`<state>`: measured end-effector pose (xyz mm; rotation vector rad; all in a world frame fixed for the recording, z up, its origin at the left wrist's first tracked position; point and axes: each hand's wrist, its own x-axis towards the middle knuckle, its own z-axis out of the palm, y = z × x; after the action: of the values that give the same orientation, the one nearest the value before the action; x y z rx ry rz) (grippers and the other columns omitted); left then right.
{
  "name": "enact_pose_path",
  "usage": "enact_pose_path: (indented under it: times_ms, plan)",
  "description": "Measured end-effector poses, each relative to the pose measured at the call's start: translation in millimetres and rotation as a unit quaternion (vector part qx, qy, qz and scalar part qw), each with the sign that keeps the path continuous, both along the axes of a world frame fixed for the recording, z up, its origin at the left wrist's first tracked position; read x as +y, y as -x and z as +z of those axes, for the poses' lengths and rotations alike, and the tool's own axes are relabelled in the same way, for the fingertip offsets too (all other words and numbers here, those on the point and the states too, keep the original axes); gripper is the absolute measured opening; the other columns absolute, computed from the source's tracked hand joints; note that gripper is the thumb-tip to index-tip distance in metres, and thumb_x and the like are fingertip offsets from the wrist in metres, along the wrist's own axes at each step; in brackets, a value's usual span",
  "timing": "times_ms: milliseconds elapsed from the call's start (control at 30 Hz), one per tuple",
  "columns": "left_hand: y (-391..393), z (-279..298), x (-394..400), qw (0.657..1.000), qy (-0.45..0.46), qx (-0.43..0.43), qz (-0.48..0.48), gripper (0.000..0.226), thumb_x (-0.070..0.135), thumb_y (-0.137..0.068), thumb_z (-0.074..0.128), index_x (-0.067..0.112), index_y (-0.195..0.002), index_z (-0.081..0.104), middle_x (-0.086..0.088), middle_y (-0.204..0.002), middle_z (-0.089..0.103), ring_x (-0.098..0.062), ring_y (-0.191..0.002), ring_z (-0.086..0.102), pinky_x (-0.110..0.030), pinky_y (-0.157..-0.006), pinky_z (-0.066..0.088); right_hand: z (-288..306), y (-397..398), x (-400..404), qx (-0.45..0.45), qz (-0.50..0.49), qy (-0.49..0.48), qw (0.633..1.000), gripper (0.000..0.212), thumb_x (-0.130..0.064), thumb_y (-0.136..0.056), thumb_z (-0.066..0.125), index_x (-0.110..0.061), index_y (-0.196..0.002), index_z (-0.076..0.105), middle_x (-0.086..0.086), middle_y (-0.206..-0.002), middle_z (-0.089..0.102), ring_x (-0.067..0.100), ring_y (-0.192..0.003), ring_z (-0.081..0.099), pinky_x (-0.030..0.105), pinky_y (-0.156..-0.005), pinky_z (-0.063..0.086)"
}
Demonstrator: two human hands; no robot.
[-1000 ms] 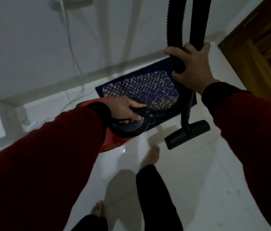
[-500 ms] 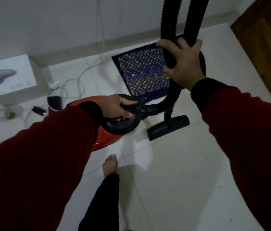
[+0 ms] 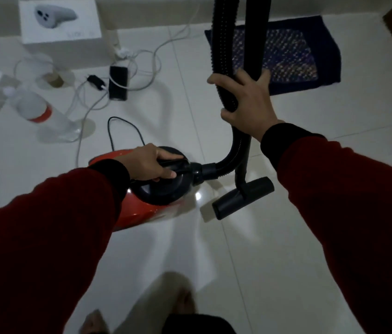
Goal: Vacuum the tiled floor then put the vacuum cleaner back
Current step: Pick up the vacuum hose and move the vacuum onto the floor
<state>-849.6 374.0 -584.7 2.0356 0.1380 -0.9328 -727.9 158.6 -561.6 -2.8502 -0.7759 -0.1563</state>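
The vacuum cleaner (image 3: 146,203), a red canister with a black top, sits low over the tiled floor (image 3: 250,273), and whether it rests on the tiles or hangs just clear of them cannot be told. The left hand (image 3: 150,165) grips its black carry handle, fingers (image 3: 166,155) curled over the bar and thumb tucked beneath, so the canister lies directly under that palm. That looks like a carrying hold, the body taken by its balance point. On the far side of the vacuum cleaner the right hand (image 3: 245,102) clasps the ribbed hose (image 3: 221,56) and the rigid wand (image 3: 257,32) together, fingers wrapped round both, probably to keep the loose parts bundled and upright instead of trailing. The hose bends down from that fist into the canister's front port, and the floor nozzle (image 3: 243,197) hangs at the wand's end just beside the canister. Beyond the vacuum cleaner lies a dark patterned mat (image 3: 310,56); to its far left are a white box (image 3: 60,22), tangled white cables (image 3: 142,68) and a clear bottle (image 3: 40,109). I judge this to be the putting-back stage, with those cables a snagging risk.
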Motion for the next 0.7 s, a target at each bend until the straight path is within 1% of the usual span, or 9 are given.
enact_pose_path:
  times_ms: [100, 167, 267, 333, 433, 500, 567, 633, 700]
  plan:
    - [40.9, -47.2, 20.7, 1.000, 0.003, 0.003, 0.024, 0.050, 0.017, -0.079, 0.074, 0.033, -0.124, 0.061, 0.005, -0.100, 0.068, -0.014, -0.070, 0.065, -0.026, -0.081, 0.053, -35.7, 33.3, 28.4, 0.007, 0.020, 0.013, 1.000, 0.061, -0.022, -0.073, 0.063, -0.040, -0.130, 0.052, 0.000, -0.109, 0.055, 0.042, -0.105, 0.047, 0.048, -0.089, 0.036]
    - [63.5, -77.0, 30.9, 0.999, 0.013, -0.005, 0.042, 0.049, 0.017, -0.078, 0.074, 0.034, -0.123, 0.062, 0.003, -0.104, 0.070, -0.016, -0.073, 0.066, -0.029, -0.084, 0.055, -58.2, 53.5, 47.1, -0.002, 0.038, 0.015, 0.999, 0.062, -0.021, -0.072, 0.063, -0.039, -0.131, 0.052, 0.000, -0.104, 0.054, 0.042, -0.103, 0.049, 0.048, -0.088, 0.037]
    - [88.1, -115.0, 40.0, 0.997, 0.045, -0.030, 0.055, 0.047, 0.011, -0.079, 0.073, 0.028, -0.121, 0.064, 0.003, -0.098, 0.069, -0.011, -0.074, 0.063, -0.026, -0.078, 0.057, -89.8, 80.9, 69.0, -0.023, 0.073, 0.010, 0.997, 0.064, -0.017, -0.073, 0.063, -0.039, -0.133, 0.052, 0.001, -0.101, 0.054, 0.043, -0.100, 0.047, 0.047, -0.084, 0.040]
    - [98.0, -136.5, 43.8, 0.995, 0.066, -0.051, 0.053, 0.046, 0.008, -0.079, 0.073, 0.025, -0.121, 0.065, 0.003, -0.096, 0.069, -0.010, -0.078, 0.062, -0.022, -0.072, 0.057, -110.9, 96.9, 79.5, -0.031, 0.100, 0.002, 0.995, 0.069, -0.014, -0.074, 0.063, -0.041, -0.136, 0.049, 0.001, -0.099, 0.054, 0.040, -0.100, 0.043, 0.049, -0.082, 0.043]
    - [105.5, -165.2, 48.8, 0.991, 0.078, -0.095, 0.049, 0.045, 0.009, -0.079, 0.073, 0.023, -0.121, 0.065, 0.002, -0.098, 0.070, -0.007, -0.073, 0.062, -0.016, -0.066, 0.055, -137.5, 112.3, 96.3, -0.052, 0.127, -0.005, 0.991, 0.081, -0.012, -0.074, 0.060, -0.045, -0.144, 0.035, -0.003, -0.095, 0.054, 0.031, -0.093, 0.037, 0.052, -0.078, 0.046]
    - [106.1, -178.4, 50.5, 0.986, 0.087, -0.127, 0.059, 0.045, 0.009, -0.079, 0.074, 0.022, -0.121, 0.065, 0.000, -0.093, 0.070, -0.009, -0.067, 0.061, -0.018, -0.067, 0.055, -148.5, 117.6, 106.3, -0.036, 0.131, -0.019, 0.991, 0.089, -0.010, -0.075, 0.059, -0.047, -0.147, 0.023, -0.009, -0.089, 0.052, 0.025, -0.092, 0.032, 0.053, -0.081, 0.046]
    - [103.3, -185.4, 51.6, 0.981, 0.097, -0.154, 0.060, 0.044, 0.012, -0.079, 0.074, 0.024, -0.121, 0.065, 0.000, -0.083, 0.070, -0.014, -0.064, 0.060, -0.022, -0.071, 0.055, -155.4, 120.7, 114.5, -0.016, 0.134, -0.043, 0.990, 0.095, -0.007, -0.076, 0.061, -0.047, -0.148, 0.015, -0.020, -0.082, 0.041, 0.026, -0.094, 0.032, 0.052, -0.086, 0.045]
    - [101.8, -189.5, 53.6, 0.978, 0.097, -0.174, 0.056, 0.045, 0.016, -0.081, 0.073, 0.028, -0.123, 0.062, 0.004, -0.074, 0.067, -0.011, -0.057, 0.058, -0.016, -0.067, 0.052, -164.2, 125.6, 122.8, -0.023, 0.140, -0.066, 0.988, 0.094, -0.006, -0.076, 0.063, -0.043, -0.149, 0.017, -0.025, -0.083, 0.029, 0.032, -0.101, 0.036, 0.053, -0.089, 0.044]
    - [101.5, -190.1, 54.4, 0.975, 0.102, -0.187, 0.057, 0.046, 0.019, -0.082, 0.071, 0.030, -0.125, 0.060, 0.006, -0.070, 0.065, -0.008, -0.055, 0.057, -0.009, -0.061, 0.049, -174.2, 127.8, 126.9, -0.038, 0.131, -0.083, 0.987, 0.087, -0.011, -0.078, 0.066, -0.041, -0.148, 0.025, -0.026, -0.083, 0.026, 0.035, -0.108, 0.038, 0.055, -0.093, 0.043]
